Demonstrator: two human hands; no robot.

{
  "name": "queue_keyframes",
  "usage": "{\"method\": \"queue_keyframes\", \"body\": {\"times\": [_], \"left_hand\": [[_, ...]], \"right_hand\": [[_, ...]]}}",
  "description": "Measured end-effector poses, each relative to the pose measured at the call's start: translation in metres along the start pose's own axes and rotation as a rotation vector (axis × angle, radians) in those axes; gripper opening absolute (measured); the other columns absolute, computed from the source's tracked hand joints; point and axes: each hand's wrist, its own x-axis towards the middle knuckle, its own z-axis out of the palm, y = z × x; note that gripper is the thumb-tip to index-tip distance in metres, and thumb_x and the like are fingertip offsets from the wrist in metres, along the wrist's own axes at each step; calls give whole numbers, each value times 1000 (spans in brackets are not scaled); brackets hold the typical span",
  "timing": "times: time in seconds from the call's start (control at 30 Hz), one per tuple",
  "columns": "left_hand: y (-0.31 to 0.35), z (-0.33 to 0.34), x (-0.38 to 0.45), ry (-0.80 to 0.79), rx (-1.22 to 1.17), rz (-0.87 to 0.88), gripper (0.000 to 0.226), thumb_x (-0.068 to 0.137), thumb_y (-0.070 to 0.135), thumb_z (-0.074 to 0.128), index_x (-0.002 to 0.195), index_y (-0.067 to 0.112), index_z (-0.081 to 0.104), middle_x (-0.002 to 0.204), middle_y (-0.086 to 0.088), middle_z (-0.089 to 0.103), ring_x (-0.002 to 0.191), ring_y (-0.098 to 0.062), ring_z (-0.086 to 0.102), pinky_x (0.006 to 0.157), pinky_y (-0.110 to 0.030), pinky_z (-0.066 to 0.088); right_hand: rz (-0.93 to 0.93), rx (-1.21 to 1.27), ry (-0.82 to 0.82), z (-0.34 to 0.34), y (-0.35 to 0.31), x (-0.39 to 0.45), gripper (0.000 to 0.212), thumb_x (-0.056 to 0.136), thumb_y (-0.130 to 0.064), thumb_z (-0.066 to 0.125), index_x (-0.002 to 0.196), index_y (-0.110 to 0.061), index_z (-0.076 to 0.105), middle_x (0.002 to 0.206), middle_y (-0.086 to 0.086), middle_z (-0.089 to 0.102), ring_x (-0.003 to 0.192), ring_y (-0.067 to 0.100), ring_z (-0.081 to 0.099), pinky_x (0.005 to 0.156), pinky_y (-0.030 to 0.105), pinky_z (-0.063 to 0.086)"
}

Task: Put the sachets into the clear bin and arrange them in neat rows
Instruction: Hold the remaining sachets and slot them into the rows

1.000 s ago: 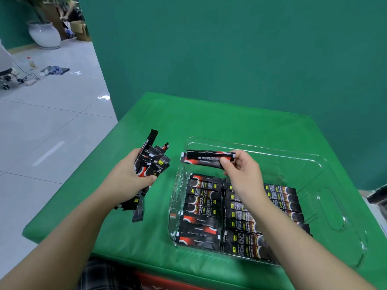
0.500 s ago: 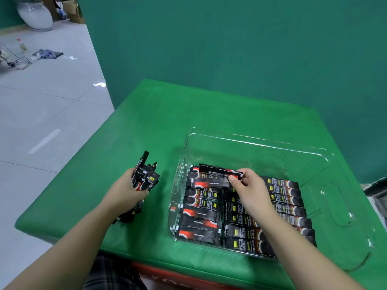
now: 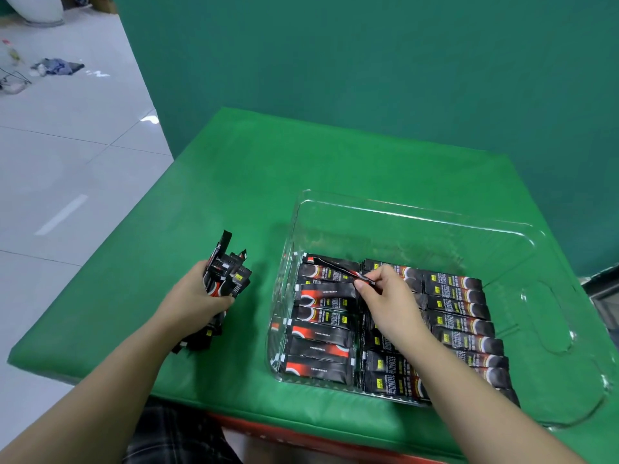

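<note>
A clear plastic bin (image 3: 415, 212) stands on the green table. Black and red sachets lie in rows (image 3: 321, 343) across its near half. My right hand (image 3: 385, 296) is inside the bin and pinches one sachet (image 3: 338, 267) by its right end, low over the far end of the left row. My left hand (image 3: 197, 296) grips a bundle of sachets (image 3: 227, 276) upright on the table, left of the bin.
The green table (image 3: 268, 182) ends at a front edge close to my body and a left edge above a white tiled floor (image 3: 67, 145). A green wall (image 3: 368, 61) rises behind. The bin's far half and right side hold no sachets.
My right hand has carried the single sachet from above the bin's left rim down onto the far end of the left row. My left hand with the bundle has sunk to the table.
</note>
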Motion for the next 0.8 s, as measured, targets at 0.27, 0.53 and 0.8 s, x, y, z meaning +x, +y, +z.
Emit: {"method": "queue_keyframes", "body": {"times": [0.27,0.53,0.8], "left_hand": [[1,1,0,18,-2,17,50,75,15,77,112,29,46,91,13,61,82,-13,60,74,-31,46],[0,1,0,19,-1,17,49,74,15,77,112,28,48,92,10,64,83,-14,61,74,-31,46],[2,1,-2,23,-11,15,50,76,14,77,111,30,45,90,13,62,82,-11,60,75,-32,48]], "right_hand": [[-23,-74,22,4,-3,0,23,93,-23,59,76,-25,43,78,-7,56,76,14,52,59,19,36],[-148,-342,2,3,-5,-4,16,92,-31,57,83,-23,48,85,-13,54,91,13,48,97,39,36],[-313,-109,231,-12,-10,-10,25,83,-22,69,68,-27,50,92,-16,56,95,9,38,81,23,28]]}}
